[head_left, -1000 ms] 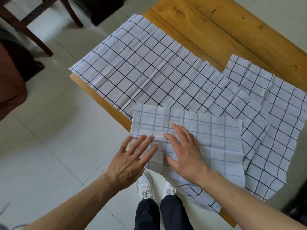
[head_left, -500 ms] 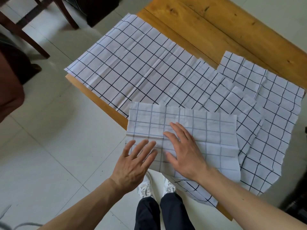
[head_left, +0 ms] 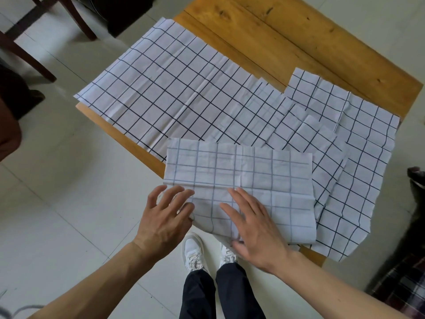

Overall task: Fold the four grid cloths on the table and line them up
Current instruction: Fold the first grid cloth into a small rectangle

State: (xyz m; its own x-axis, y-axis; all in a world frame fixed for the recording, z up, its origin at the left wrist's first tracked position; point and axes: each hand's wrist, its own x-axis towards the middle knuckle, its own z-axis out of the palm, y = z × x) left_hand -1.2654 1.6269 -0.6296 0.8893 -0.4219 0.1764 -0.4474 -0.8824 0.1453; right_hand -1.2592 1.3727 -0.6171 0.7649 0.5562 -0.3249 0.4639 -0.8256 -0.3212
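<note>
Folded grid cloth (head_left: 248,180) at table (head_left: 299,42) edge, under flat right hand (head_left: 255,226); left hand (head_left: 164,217), fingers spread, at its left corner.

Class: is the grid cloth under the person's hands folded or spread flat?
Folded: the nearest grid cloth shows its paler back and doubled layers, lying over spread cloths.

I see both hands flat on the folded cloth (head_left: 241,178) at the table's (head_left: 299,42) near edge: left hand (head_left: 164,221) on its left end, right hand (head_left: 255,223) mid-cloth (unfolded cloths (head_left: 174,88) lie behind).
</note>
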